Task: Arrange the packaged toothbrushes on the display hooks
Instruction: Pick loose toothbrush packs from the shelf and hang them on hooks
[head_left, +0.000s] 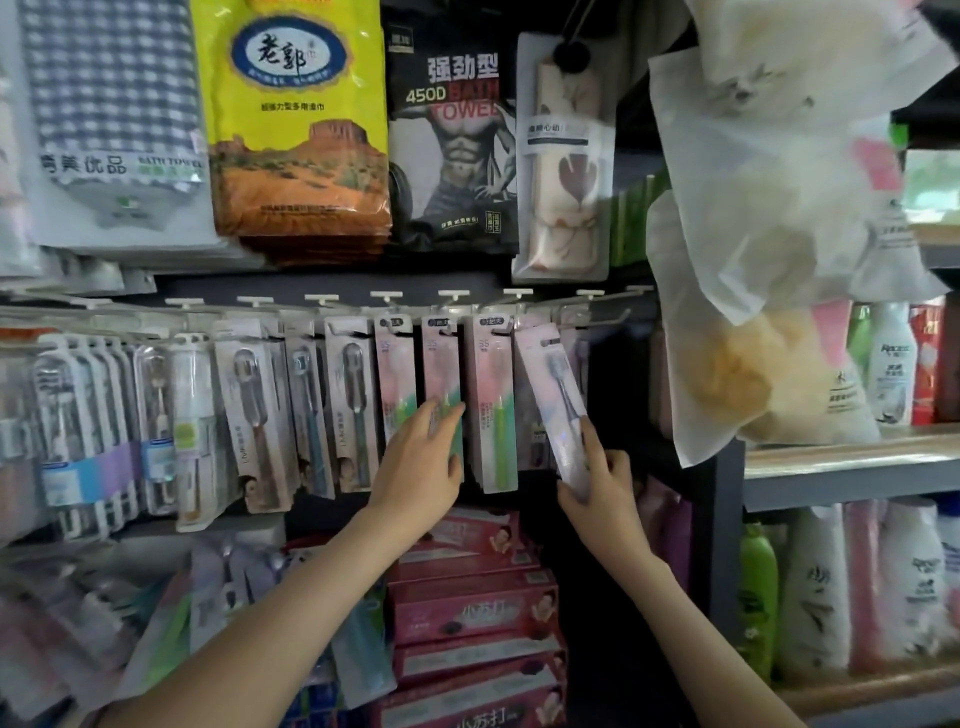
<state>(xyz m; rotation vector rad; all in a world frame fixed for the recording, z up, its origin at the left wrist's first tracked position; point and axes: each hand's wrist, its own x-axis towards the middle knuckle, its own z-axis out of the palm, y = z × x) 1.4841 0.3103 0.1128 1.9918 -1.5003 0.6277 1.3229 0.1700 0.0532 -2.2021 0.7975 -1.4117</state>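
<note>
The tilted pack (555, 400) is gripped low by the right hand (605, 480). Probably light, stiff-ish card, better held nearer its top. A hung pack (440, 358) is touched by the flat left hand (421, 457).

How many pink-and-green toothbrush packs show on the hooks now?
3: left pack, middle pack touched by the left hand, right pack. More may hang behind. The right hand grips a tilted pack.
</note>
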